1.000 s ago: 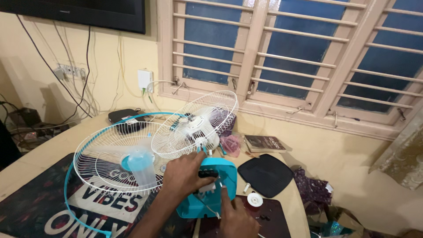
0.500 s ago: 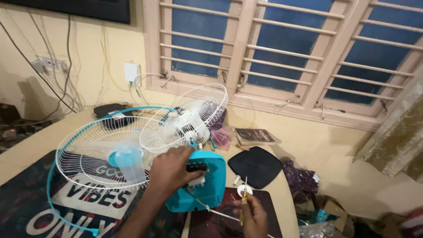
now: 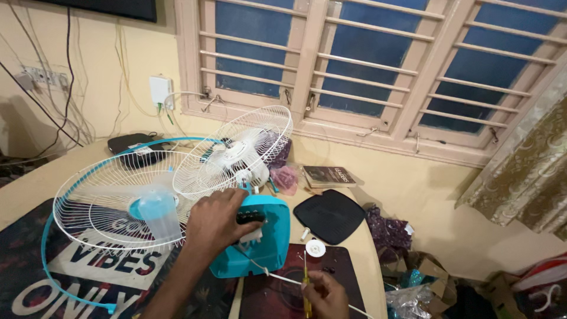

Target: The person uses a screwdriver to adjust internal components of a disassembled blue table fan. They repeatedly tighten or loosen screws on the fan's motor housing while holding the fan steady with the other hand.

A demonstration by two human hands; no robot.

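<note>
Nearest, the right hand (image 3: 326,294) sits low at the bottom edge, fingers curled shut around a thin yellow screwdriver (image 3: 305,276) held upright, tip up. A white cord (image 3: 277,276) runs just past its knuckles.

Up and to the left of it, the left hand (image 3: 220,223) reaches in from below on a straight forearm, palm down, fingers bent and pressed over the top of a teal fan base (image 3: 266,242), covering its black control panel. It clamps the base rather than lifting it; the base rests on the tabletop (image 3: 360,248).

Just beyond the right hand lies one small white round cap (image 3: 315,248), with one white screw (image 3: 305,234) beside it. Further right of the left hand is one flat black pad (image 3: 331,215).

Left of the left hand lie two wire grilles: a big teal-rimmed one (image 3: 100,201) flat over a printed mat (image 3: 100,266), with one clear blade hub (image 3: 156,210) on it, and a white one (image 3: 236,150) tilted up behind the base.

Farthest, near the window wall, one dark book (image 3: 328,175) and one black box (image 3: 134,143).
</note>
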